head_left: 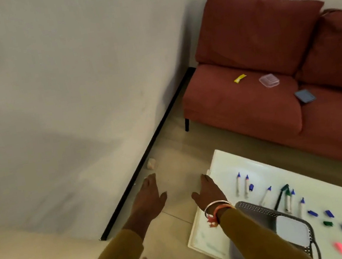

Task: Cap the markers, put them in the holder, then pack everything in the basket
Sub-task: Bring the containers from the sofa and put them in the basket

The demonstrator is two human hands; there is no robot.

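- Left hand [149, 198] lower centre, over floor, fingers straight, holding nothing; right hand [208, 193] likewise flat and empty, over table's left edge
- Uncapped markers [238, 185] and loose caps [312, 213] scattered on white table [222, 166], lower right; black mesh basket [257, 209] beside them, under right sleeve
- Red sofa [241, 105] upper right
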